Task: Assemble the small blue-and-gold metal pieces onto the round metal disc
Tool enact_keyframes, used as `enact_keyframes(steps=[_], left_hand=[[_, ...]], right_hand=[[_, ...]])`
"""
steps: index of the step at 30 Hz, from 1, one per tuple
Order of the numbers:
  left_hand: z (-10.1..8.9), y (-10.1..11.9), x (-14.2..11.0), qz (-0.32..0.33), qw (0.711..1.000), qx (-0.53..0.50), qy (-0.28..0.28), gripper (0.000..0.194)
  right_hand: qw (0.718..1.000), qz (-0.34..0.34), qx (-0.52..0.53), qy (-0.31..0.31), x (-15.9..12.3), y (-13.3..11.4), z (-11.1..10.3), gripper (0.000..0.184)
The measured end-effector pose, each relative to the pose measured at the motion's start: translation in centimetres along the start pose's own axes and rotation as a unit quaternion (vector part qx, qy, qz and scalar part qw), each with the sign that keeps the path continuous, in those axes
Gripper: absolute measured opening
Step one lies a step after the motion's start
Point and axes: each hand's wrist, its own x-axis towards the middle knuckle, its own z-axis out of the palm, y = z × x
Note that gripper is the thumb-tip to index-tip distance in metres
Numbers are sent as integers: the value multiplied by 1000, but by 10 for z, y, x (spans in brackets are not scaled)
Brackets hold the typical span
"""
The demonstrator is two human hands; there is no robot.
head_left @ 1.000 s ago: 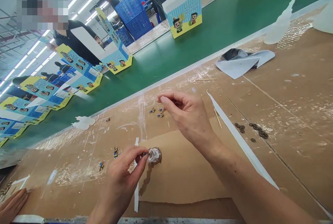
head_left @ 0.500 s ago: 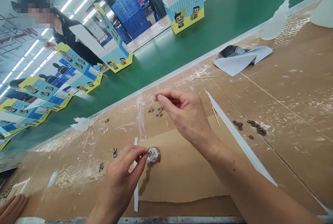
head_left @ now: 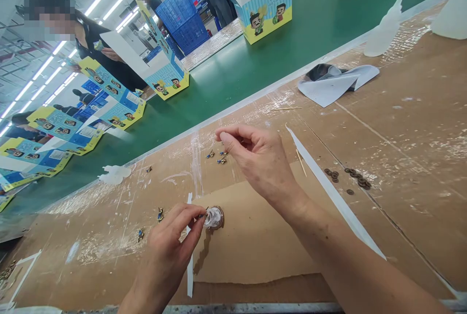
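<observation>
Lower centre: left hand [head_left: 171, 241], thumb and forefinger pinched narrow on tiny dark piece, held against small round cap [head_left: 214, 217] on cardboard sheet [head_left: 255, 246]. Centre: right hand [head_left: 262, 161] raised, fingertips pinched together; whether it holds anything cannot be told. Beyond it, small blue-gold figures [head_left: 219, 156] scattered on table [head_left: 419, 110]. Right: dark round discs [head_left: 353, 178] near white strip [head_left: 328, 187]. Far: green belt [head_left: 255, 61] carrying printed cartoon boxes [head_left: 268, 10]; box lettering too small to read.
</observation>
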Motion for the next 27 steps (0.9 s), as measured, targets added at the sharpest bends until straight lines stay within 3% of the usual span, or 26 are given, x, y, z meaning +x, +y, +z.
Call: enact_keyframes(steps=[10, 13, 15, 17, 20, 23, 27], left_hand=[[-7, 2, 2, 6, 1000, 8, 15, 10], [-19, 1, -9, -52, 997, -9, 47, 8], [-27, -4, -23, -123, 989, -36, 77, 10], [-29, -12, -41, -226, 962, -86, 128, 13], [-21, -31, -72, -347, 894, -185, 216, 19], [-4, -47, -99, -395, 843, -226, 288, 21], [17, -57, -120, -413, 829, -228, 301, 21]], right_hand=[[1000, 1, -8, 8, -1, -1, -1, 16], [1000, 0, -8, 16, 0, -2, -1, 15], [1000, 9, -11, 23, 0, -2, -1, 13], [999, 22, -19, 31, 0, -1, -2, 11], [998, 22, -47, 46, -1, 3, -2, 10], [995, 21, -71, 65, -4, 5, -1, 9], [987, 31, -131, 91, -7, 11, 2, 10]])
